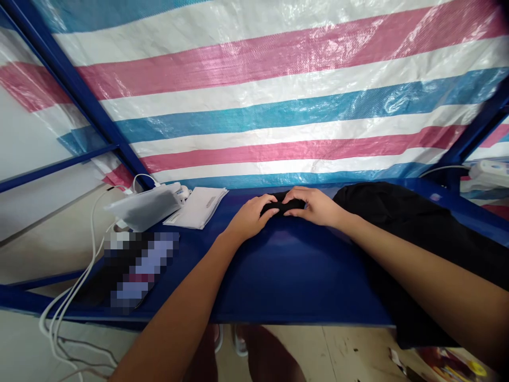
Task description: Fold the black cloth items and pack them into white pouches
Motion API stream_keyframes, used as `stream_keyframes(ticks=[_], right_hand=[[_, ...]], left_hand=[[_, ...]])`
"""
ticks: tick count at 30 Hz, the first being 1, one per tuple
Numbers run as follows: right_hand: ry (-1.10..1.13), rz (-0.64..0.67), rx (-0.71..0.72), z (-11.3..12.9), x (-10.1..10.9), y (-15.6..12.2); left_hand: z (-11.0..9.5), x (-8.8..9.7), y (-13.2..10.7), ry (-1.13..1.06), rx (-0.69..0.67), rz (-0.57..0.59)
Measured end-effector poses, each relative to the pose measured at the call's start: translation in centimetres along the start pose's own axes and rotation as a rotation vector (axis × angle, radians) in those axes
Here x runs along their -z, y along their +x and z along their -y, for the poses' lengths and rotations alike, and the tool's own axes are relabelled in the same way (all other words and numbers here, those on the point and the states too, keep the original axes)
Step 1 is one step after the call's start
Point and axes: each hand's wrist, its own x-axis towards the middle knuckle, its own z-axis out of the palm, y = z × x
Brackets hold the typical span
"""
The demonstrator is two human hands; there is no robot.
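A small black bundle [281, 207], which looks like rolled cloth, lies on the blue shelf top [294, 276] towards its back edge. My left hand [254, 213] is closed on the bundle's left end, thumb in front and fingers behind. From the other side my right hand [312, 206] grips the right end the same way. The two hands almost meet in the middle, and the fingers cover much of the bundle. Close to my right forearm lies a larger spread of black cloth [397, 228], draping over the front edge.
White papers [196, 208] and a translucent pouch [145, 204] are at the left, beside white cables [75, 292]. A blurred-out flat item [139, 270] lies in front of them. Striped plastic sheeting [278, 106] hangs behind, between blue metal posts [91, 101]. A white power strip [491, 172] is far right.
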Motion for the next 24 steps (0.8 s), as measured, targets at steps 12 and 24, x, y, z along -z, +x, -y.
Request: stream_keyframes(ticks=[12,24], right_hand=[[0.332,0.023,-0.362,-1.3,-0.2,0.0],[0.198,0.051,-0.153,-0.1,0.3,-0.2]], left_hand=[[0.6,0.1,-0.1,0.074,-0.046,0.015],[0.2,0.0,0.0,-0.169,0.103,-0.030]])
